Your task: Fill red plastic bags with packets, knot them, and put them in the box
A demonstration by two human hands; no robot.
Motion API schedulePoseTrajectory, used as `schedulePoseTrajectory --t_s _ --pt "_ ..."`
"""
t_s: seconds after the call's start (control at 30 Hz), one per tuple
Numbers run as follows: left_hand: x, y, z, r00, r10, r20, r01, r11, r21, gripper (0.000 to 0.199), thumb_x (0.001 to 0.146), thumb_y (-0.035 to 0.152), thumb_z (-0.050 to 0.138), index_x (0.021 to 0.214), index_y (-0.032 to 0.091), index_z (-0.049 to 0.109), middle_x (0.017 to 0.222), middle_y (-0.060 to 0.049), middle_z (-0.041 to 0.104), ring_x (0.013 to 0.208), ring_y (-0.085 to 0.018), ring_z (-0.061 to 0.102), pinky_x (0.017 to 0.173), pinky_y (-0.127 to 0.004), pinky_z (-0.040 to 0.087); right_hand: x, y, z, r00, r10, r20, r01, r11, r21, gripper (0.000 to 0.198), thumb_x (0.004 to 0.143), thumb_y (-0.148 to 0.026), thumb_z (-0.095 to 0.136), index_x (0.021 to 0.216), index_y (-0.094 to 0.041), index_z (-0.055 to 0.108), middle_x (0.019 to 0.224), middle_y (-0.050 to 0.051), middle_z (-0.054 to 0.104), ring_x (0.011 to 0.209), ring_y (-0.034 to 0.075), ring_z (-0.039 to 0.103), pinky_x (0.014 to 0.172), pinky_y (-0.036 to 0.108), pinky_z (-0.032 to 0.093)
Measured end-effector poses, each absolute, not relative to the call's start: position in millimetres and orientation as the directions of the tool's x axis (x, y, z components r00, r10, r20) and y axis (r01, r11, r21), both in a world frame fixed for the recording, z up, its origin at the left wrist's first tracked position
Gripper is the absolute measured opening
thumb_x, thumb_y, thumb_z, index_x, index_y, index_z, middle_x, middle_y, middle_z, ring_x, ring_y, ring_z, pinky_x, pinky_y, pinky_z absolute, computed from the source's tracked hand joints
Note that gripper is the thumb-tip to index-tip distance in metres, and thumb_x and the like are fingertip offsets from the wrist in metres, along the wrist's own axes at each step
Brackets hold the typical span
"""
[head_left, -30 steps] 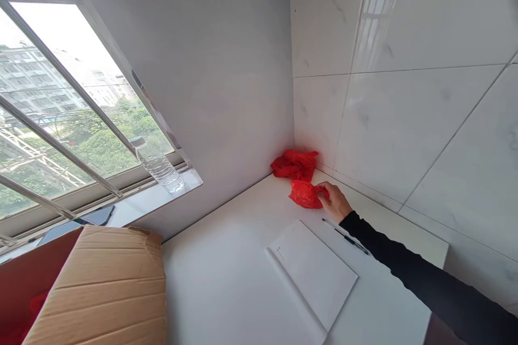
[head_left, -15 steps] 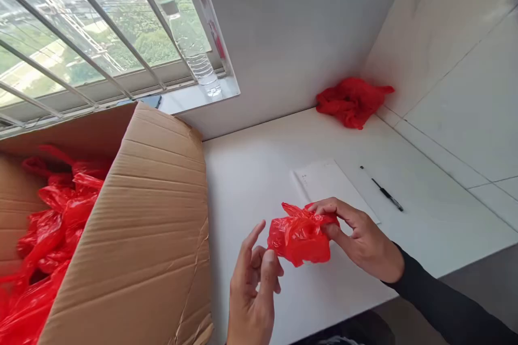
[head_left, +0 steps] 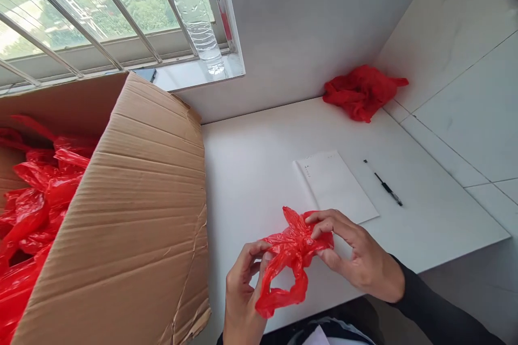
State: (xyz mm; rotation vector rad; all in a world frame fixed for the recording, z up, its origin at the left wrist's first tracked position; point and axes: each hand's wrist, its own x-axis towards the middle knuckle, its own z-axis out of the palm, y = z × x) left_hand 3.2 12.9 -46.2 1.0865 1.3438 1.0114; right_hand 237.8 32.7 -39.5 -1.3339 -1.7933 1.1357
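Observation:
A thin, crinkled red plastic bag [head_left: 297,245], gathered in its middle, is held between both hands above the table's front part. One handle loop hangs down toward me. My left hand [head_left: 247,280] pinches the bag's left edge between thumb and fingers. On the other side, my right hand [head_left: 352,250] grips the bunched right part, with its fingers on top and thumb below. Just beyond the bag lies a white sheet or booklet [head_left: 335,183] with small dark marks at its upper left corner.
A cardboard box [head_left: 137,215] with several red plastic bags [head_left: 44,194] inside stands on the left. A black pen [head_left: 388,188] lies right of the paper, its cap end apart. Another red bag [head_left: 364,91] rests in the back corner. A water bottle [head_left: 198,21] stands on the windowsill.
My left hand has closed on the bag's left edge; it was open beside it. The bag has turned and spread, so a handle loop now hangs down. The view has shifted slightly.

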Motion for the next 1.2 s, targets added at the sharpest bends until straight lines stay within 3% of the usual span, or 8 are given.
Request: schedulePoseTrajectory --t_s 0.17,0.37,0.57,0.73,0.9,1.03,1.13,1.2 --pt "0.3 10.7 -61.1 0.017 0.969 -0.248 -0.003 0.248 0.969 0.021 0.093 0.041 0.061 0.098 0.021 0.067 0.094 -0.006 0.07 0.079 -0.018 0.066 0.069 -0.025 0.055 230.9 28.8 -33.6 -0.349 0.937 -0.004 0.4 0.145 -0.905 0.025 0.095 -0.037 0.056 0.119 -0.029 0.056 0.121 0.006 0.061 0.116 0.023 0.056 0.098 0.038 0.049" --pt "3.1 5.1 -55.6 0.026 0.954 -0.3 -0.062 0.301 0.952 0.023 0.095 0.044 0.059 0.102 0.022 0.062 0.1 -0.006 0.068 0.082 -0.017 0.065 0.069 -0.024 0.052 220.3 25.4 -41.1 -0.41 0.912 0.004 0.533 0.243 -0.81 0.033 0.088 -0.035 0.067 0.119 -0.027 0.057 0.119 0.005 0.061 0.112 0.025 0.052 0.097 0.042 0.046" --pt "12.7 -2.1 -42.6 0.001 0.943 -0.333 -0.042 0.332 0.942 0.028 0.095 0.049 0.056 0.105 0.023 0.059 0.1 -0.005 0.066 0.085 -0.017 0.063 0.073 -0.027 0.051 211.2 18.8 -46.6 -0.462 0.886 0.027 0.542 0.307 -0.782 0.002 0.094 -0.024 0.057 0.094 -0.025 0.058 0.093 0.0 0.061 0.091 0.019 0.055 0.108 0.05 0.035" --pt "17.5 -5.0 -49.0 0.018 0.955 -0.295 -0.07 0.295 0.953 0.02 0.093 0.042 0.063 0.1 0.023 0.06 0.096 -0.003 0.064 0.089 -0.017 0.062 0.076 -0.027 0.052 212.4 15.0 -51.5 -0.477 0.876 0.073 0.537 0.355 -0.765 0.011 0.097 -0.017 0.046 0.092 -0.025 0.051 0.092 -0.001 0.061 0.091 0.017 0.058 0.115 0.051 0.027" --pt "3.5 -7.3 -59.7 -0.182 0.948 -0.261 -0.077 0.251 0.965 0.023 0.093 0.044 0.062 0.097 0.022 0.058 0.09 -0.001 0.062 0.08 -0.015 0.058 0.074 -0.026 0.051 237.6 17.9 -54.3 -0.398 0.912 0.098 0.586 0.334 -0.738 0.007 0.101 -0.023 0.041 0.101 -0.026 0.047 0.099 0.001 0.06 0.101 0.019 0.058 0.118 0.052 0.024" --pt "-6.1 -9.5 -56.3 -0.2 0.957 -0.211 0.139 0.241 0.961 0.025 0.097 0.045 0.054 0.11 0.024 0.059 0.101 -0.005 0.059 0.086 -0.018 0.059 0.077 -0.032 0.053 248.4 18.9 -54.5 -0.341 0.937 0.076 0.577 0.272 -0.77 0.007 0.102 -0.024 0.041 0.104 -0.027 0.047 0.103 0.0 0.06 0.105 0.017 0.057 0.119 0.049 0.023" --pt "-4.2 -7.4 -43.5 -0.247 0.967 0.065 0.507 0.072 0.859 0.033 0.098 0.038 0.051 0.13 0.03 0.057 0.118 -0.008 0.05 0.105 -0.023 0.055 0.09 -0.041 0.049 240.4 18.5 -52.8 -0.36 0.928 0.095 0.536 0.289 -0.793 0.008 0.102 -0.023 0.042 0.105 -0.028 0.047 0.102 -0.002 0.06 0.102 0.016 0.058 0.118 0.047 0.024" --pt "0.2 -3.3 -34.7 -0.082 0.98 0.183 0.656 -0.085 0.75 0.04 0.097 0.032 0.056 0.137 0.033 0.055 0.127 -0.009 0.046 0.117 -0.025 0.05 0.099 -0.043 0.044 233.3 18.7 -51.8 -0.373 0.921 0.114 0.523 0.31 -0.794 0.008 0.101 -0.023 0.043 0.104 -0.027 0.048 0.101 -0.002 0.06 0.1 0.016 0.058 0.118 0.047 0.025"
